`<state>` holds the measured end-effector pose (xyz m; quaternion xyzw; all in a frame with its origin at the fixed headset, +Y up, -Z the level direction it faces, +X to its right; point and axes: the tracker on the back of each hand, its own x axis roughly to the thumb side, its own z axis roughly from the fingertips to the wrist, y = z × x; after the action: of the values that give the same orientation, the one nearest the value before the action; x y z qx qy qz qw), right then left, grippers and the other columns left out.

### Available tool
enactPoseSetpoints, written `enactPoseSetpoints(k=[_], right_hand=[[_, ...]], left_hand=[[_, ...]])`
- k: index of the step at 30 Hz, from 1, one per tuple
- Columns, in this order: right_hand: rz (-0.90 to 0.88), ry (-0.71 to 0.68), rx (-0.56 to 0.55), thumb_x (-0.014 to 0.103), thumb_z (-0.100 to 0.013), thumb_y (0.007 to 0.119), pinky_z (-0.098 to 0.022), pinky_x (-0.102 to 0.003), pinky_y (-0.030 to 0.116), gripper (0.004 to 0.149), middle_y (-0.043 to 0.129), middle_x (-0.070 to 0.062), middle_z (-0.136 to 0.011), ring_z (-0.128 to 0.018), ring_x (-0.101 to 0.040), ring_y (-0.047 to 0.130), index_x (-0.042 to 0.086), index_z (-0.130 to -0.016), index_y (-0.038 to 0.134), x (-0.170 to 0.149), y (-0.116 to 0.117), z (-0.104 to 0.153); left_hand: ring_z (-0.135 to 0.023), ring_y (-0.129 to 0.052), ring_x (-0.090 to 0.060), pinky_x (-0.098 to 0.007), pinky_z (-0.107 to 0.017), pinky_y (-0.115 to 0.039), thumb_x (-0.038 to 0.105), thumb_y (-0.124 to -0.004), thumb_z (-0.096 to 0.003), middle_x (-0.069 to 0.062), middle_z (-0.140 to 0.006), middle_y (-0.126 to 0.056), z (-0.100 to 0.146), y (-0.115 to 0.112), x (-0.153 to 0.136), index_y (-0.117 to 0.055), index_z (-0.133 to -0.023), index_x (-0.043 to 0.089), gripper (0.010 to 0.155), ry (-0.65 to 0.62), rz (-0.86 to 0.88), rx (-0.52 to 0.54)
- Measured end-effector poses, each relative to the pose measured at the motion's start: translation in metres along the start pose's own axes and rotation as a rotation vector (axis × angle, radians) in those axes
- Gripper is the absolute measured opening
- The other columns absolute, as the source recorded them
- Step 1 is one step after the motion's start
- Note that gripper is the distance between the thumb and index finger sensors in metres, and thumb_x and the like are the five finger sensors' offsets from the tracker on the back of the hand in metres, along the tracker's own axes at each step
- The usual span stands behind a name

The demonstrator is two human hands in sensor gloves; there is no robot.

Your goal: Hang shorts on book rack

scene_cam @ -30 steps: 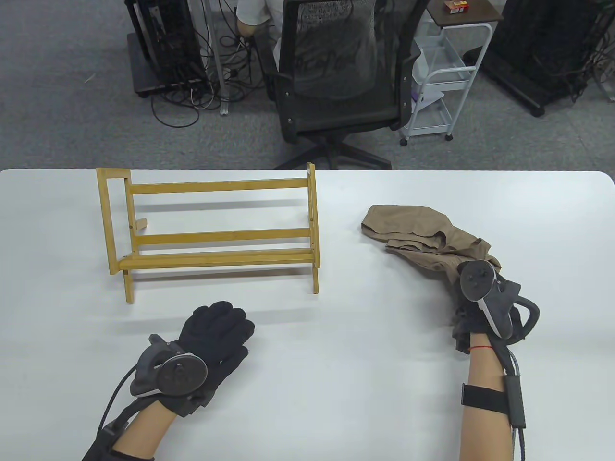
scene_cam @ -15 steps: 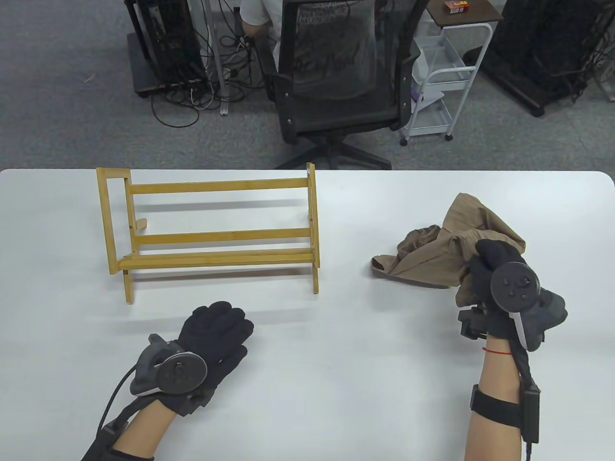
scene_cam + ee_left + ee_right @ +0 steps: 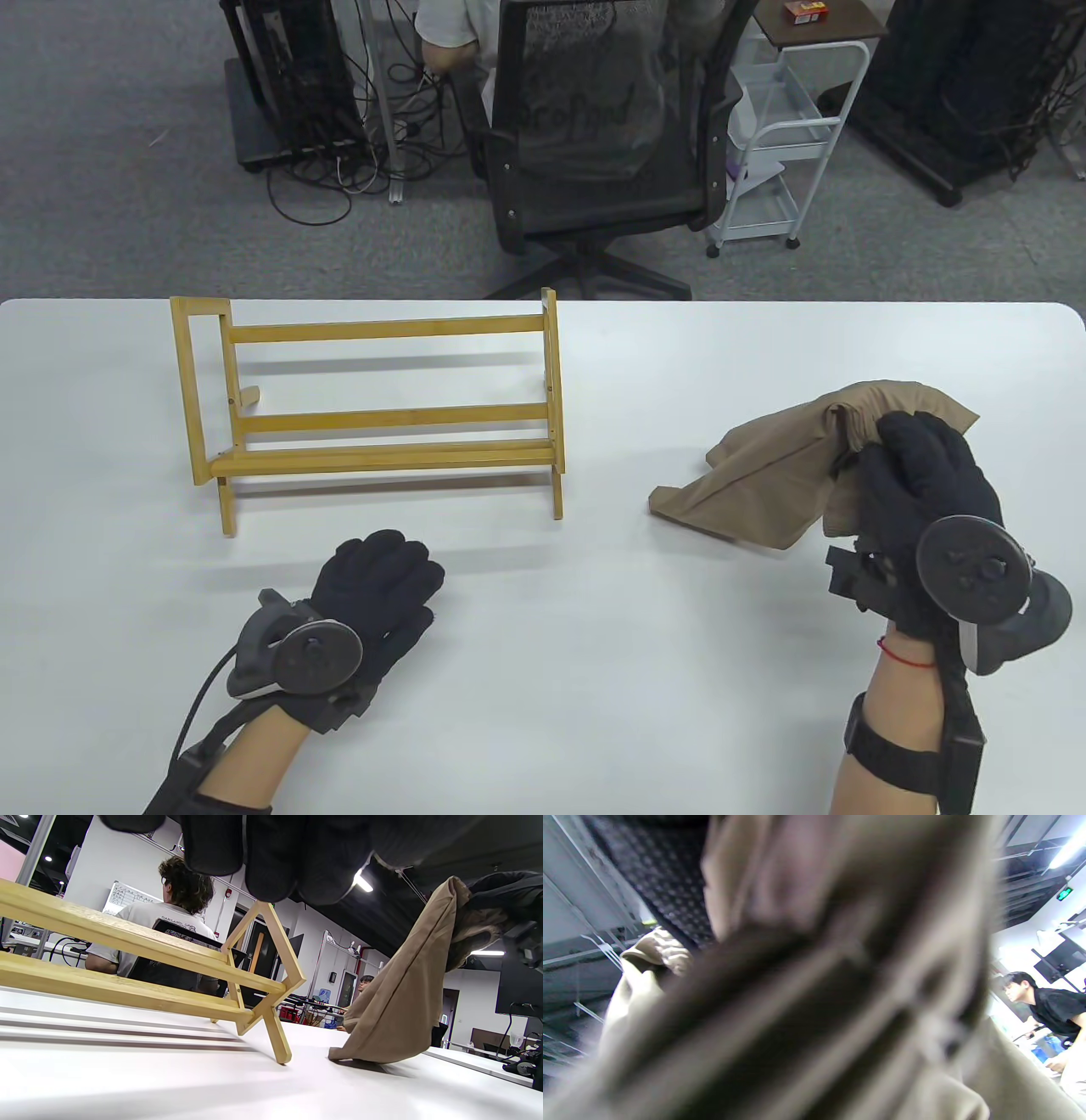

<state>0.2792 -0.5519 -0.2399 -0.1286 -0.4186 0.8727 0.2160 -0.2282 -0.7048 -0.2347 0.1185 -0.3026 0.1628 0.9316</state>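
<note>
The tan shorts [image 3: 768,480] hang from my right hand [image 3: 912,475], which grips them above the table at the right; their lower end still touches the tabletop. They also show in the left wrist view [image 3: 403,993] and fill the right wrist view [image 3: 814,1005], blurred. The wooden book rack [image 3: 382,407] stands at the table's back left, well left of the shorts; it also shows in the left wrist view [image 3: 140,955]. My left hand [image 3: 373,586] rests flat on the table in front of the rack, holding nothing.
The white table [image 3: 594,679] ends at a far edge behind the rack. Beyond it stand a black office chair [image 3: 594,127] with a seated person and a white trolley [image 3: 780,127].
My right hand has lifted the shorts off the table and drawn them right and toward me; the cloth now hangs with only its lower end on the table. The left hand has hardly moved.
</note>
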Motion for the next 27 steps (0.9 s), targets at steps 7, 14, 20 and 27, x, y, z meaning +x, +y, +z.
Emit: enactPoseSetpoints(k=[7, 14, 20, 27], right_hand=[[-0.032, -0.064, -0.033, 0.039, -0.037, 0.098, -0.039, -0.024, 0.092, 0.038, 0.094, -0.004, -0.082, -0.049, -0.012, 0.104, 0.038, -0.074, 0.087, 0.021, -0.020, 0.007], [-0.052, -0.109, -0.024, 0.039, -0.037, 0.098, -0.038, -0.024, 0.092, 0.038, 0.094, -0.004, -0.082, -0.048, -0.012, 0.104, 0.037, -0.073, 0.087, 0.037, -0.033, 0.014], [-0.087, -0.138, -0.007, 0.039, -0.037, 0.098, -0.037, -0.024, 0.092, 0.038, 0.095, -0.004, -0.081, -0.047, -0.012, 0.104, 0.037, -0.073, 0.087, 0.046, -0.043, 0.019], [-0.128, -0.174, 0.014, 0.039, -0.037, 0.098, -0.037, -0.024, 0.092, 0.038, 0.095, -0.005, -0.081, -0.047, -0.012, 0.104, 0.037, -0.074, 0.088, 0.057, -0.052, 0.025]], left_hand=[[-0.101, -0.068, -0.040, -0.066, -0.067, -0.054, 0.049, -0.069, -0.0480, -0.003, -0.105, -0.075, 0.000, 0.002, -0.001, -0.078, -0.095, 0.026, 0.053, 0.001, -0.001, 0.009], [-0.101, -0.068, -0.040, -0.066, -0.067, -0.054, 0.049, -0.069, -0.0480, -0.003, -0.105, -0.076, 0.001, 0.003, -0.002, -0.078, -0.095, 0.026, 0.053, 0.003, 0.002, 0.020], [-0.101, -0.068, -0.040, -0.066, -0.067, -0.054, 0.049, -0.069, -0.0479, -0.003, -0.105, -0.076, 0.002, 0.004, -0.003, -0.078, -0.095, 0.026, 0.053, 0.004, 0.003, 0.023], [-0.101, -0.068, -0.040, -0.066, -0.067, -0.054, 0.049, -0.069, -0.0480, -0.003, -0.105, -0.075, 0.003, 0.005, -0.004, -0.078, -0.095, 0.026, 0.053, 0.007, 0.004, 0.030]])
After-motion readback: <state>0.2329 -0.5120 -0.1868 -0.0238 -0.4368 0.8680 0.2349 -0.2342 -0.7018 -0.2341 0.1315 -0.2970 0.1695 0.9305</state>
